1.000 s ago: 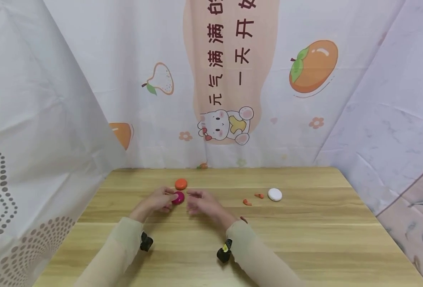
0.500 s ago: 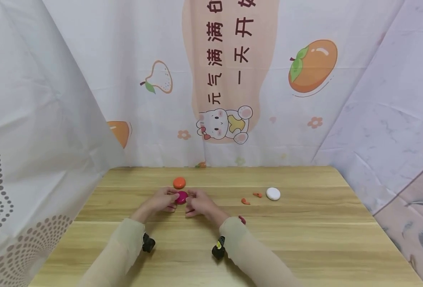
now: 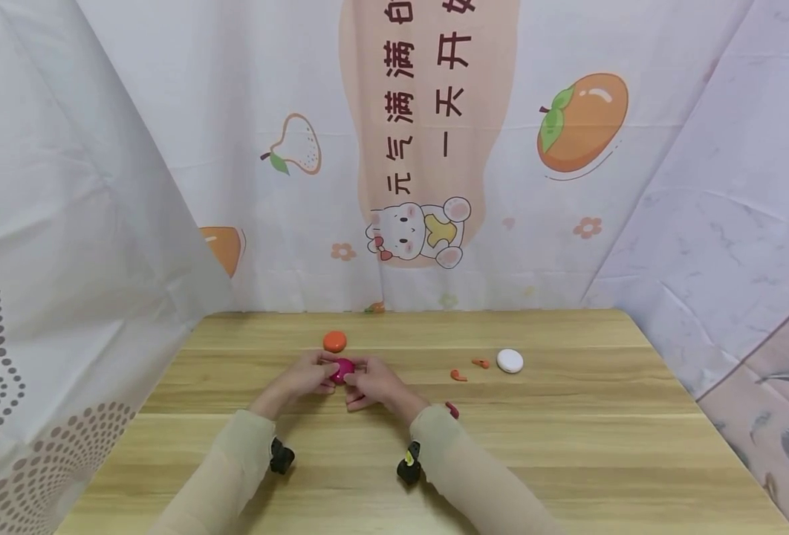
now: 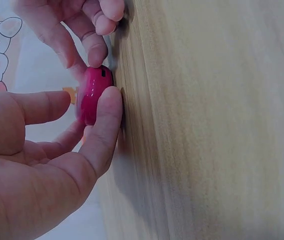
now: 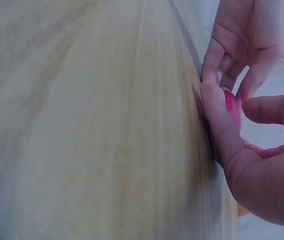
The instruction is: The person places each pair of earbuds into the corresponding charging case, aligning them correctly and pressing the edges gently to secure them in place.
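Note:
A round magenta earbud case (image 3: 344, 369) is held between both hands, left of the table's middle in the head view. My left hand (image 3: 305, 374) pinches its left side between thumb and fingers. From the opposite side my right hand (image 3: 376, 382) grips it as well, thumb on the near face. A small dark port slot shows on the case's rim (image 4: 92, 97) in the left wrist view. The case looks closed. Mostly covered by fingers, only a strip of the case (image 5: 233, 111) appears in the right wrist view.
Just behind the hands lies a round orange case (image 3: 334, 342). To the right are two orange earbuds (image 3: 458, 376) and a round white case (image 3: 510, 361). A dark red earbud (image 3: 452, 409) peeks out beside the right sleeve. A printed curtain (image 3: 421, 290) borders the wooden table's back edge.
The magenta case and left hand have shifted slightly right. My right hand, apart from the case a second ago, has closed in and taken hold of its right side.

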A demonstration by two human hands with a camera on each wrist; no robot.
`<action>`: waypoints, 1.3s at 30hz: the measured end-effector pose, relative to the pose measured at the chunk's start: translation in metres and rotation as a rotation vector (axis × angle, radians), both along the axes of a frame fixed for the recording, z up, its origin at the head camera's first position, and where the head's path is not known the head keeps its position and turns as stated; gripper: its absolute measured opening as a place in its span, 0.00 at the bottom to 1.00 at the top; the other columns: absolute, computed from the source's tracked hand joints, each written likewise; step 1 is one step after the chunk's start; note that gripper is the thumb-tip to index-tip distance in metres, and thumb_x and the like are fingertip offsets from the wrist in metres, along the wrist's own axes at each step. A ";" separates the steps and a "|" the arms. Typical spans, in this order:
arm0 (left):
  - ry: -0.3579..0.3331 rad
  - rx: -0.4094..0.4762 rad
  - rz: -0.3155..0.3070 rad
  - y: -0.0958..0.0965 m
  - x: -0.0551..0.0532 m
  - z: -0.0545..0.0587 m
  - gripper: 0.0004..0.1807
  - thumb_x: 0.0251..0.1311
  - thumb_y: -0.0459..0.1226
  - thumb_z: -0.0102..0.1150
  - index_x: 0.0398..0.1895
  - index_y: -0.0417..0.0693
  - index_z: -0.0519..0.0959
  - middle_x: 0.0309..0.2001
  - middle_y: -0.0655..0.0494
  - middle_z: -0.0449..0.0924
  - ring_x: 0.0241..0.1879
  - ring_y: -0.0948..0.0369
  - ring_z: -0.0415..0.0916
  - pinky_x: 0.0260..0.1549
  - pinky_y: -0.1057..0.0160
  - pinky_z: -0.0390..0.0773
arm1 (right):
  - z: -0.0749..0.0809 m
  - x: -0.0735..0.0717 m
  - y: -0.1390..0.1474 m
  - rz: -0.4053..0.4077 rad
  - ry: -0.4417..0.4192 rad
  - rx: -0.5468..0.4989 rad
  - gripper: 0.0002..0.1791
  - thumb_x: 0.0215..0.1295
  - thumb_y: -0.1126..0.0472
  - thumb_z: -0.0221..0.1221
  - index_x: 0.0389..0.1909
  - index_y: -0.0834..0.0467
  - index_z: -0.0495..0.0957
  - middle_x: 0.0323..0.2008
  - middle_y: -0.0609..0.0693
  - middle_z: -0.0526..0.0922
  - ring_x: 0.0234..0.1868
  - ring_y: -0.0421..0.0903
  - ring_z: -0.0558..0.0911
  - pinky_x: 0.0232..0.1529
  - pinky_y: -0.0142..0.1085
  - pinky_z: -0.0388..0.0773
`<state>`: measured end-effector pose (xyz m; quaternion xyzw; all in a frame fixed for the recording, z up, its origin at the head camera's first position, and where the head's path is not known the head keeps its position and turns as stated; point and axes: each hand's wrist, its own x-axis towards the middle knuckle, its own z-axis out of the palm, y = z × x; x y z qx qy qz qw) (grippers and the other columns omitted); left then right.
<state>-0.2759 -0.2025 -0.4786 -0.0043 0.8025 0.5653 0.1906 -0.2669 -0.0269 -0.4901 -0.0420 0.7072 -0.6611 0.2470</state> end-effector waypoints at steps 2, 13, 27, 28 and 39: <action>-0.003 0.004 0.001 0.000 0.000 0.000 0.19 0.76 0.31 0.48 0.63 0.26 0.66 0.50 0.37 0.76 0.39 0.55 0.77 0.39 0.60 0.84 | 0.000 0.000 0.000 0.009 0.010 0.002 0.25 0.76 0.67 0.53 0.71 0.67 0.62 0.38 0.61 0.81 0.24 0.47 0.82 0.31 0.42 0.86; 0.024 0.086 -0.065 0.009 0.011 0.011 0.22 0.76 0.32 0.50 0.65 0.26 0.65 0.56 0.34 0.73 0.49 0.48 0.78 0.50 0.54 0.82 | 0.007 0.000 0.019 0.009 0.077 -0.023 0.20 0.76 0.66 0.54 0.66 0.58 0.66 0.42 0.60 0.76 0.25 0.48 0.80 0.29 0.45 0.85; 0.232 0.159 -0.029 0.048 0.034 0.038 0.27 0.75 0.34 0.54 0.72 0.33 0.63 0.55 0.37 0.74 0.51 0.43 0.79 0.53 0.44 0.79 | 0.042 0.010 0.070 0.033 0.146 -0.052 0.23 0.76 0.58 0.58 0.64 0.66 0.69 0.49 0.58 0.78 0.38 0.53 0.84 0.36 0.45 0.86; 0.248 0.158 -0.023 0.053 0.036 0.038 0.27 0.75 0.35 0.54 0.72 0.35 0.62 0.55 0.38 0.74 0.50 0.45 0.79 0.53 0.44 0.79 | 0.045 0.012 0.075 0.023 0.152 -0.053 0.23 0.76 0.58 0.58 0.64 0.66 0.69 0.50 0.59 0.78 0.38 0.54 0.84 0.36 0.44 0.86; 0.302 0.081 -0.184 0.079 0.056 0.037 0.27 0.75 0.49 0.54 0.65 0.38 0.70 0.48 0.42 0.78 0.48 0.44 0.78 0.49 0.44 0.80 | 0.062 0.037 0.115 0.000 0.255 0.023 0.28 0.74 0.53 0.61 0.66 0.65 0.69 0.50 0.58 0.80 0.42 0.60 0.85 0.37 0.45 0.86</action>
